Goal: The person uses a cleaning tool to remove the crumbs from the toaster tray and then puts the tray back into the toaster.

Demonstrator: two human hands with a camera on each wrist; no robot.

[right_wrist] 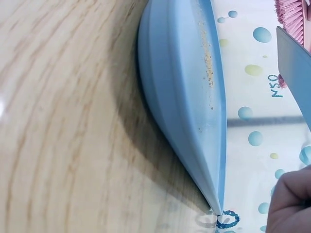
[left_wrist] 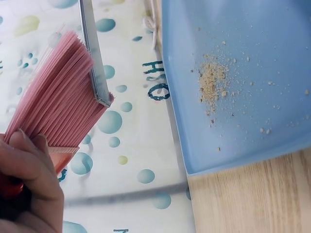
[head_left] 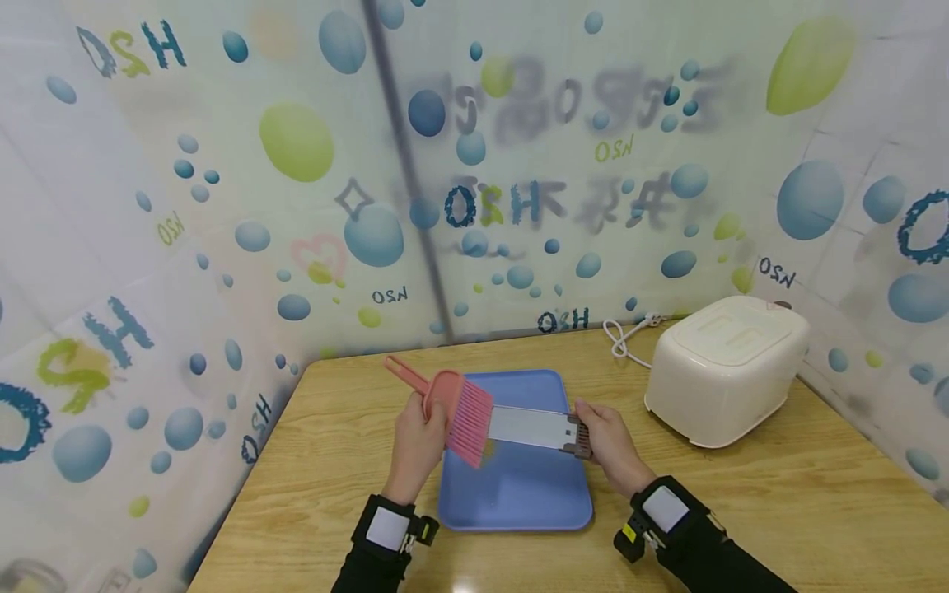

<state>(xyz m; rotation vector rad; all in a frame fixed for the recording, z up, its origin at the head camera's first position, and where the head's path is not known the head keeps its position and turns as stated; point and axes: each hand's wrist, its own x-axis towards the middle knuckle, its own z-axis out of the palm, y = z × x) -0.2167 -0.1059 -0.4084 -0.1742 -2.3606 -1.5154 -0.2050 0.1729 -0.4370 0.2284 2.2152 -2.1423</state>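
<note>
My left hand [head_left: 417, 449] grips a pink brush [head_left: 471, 422] by its head, the handle pointing up and left. My right hand [head_left: 614, 449] pinches the brownish-grey end of a flat metal crumb tray [head_left: 526, 427]. In the left wrist view, the bristles touch the far end of the crumb tray [left_wrist: 92, 53]. Both are held above a shallow blue tray [head_left: 519, 498] lying on the table. A small heap of tan crumbs [left_wrist: 212, 82] lies in the blue tray, with loose bits scattered around it. Part of the right hand [right_wrist: 294, 199] shows at the right wrist view's edge.
A cream toaster [head_left: 726, 375] stands on the wooden table [head_left: 334, 494] at the right. Its white cord [head_left: 623, 342] lies loosely behind it. A patterned curtain [head_left: 489, 272] hangs behind the table and along both sides.
</note>
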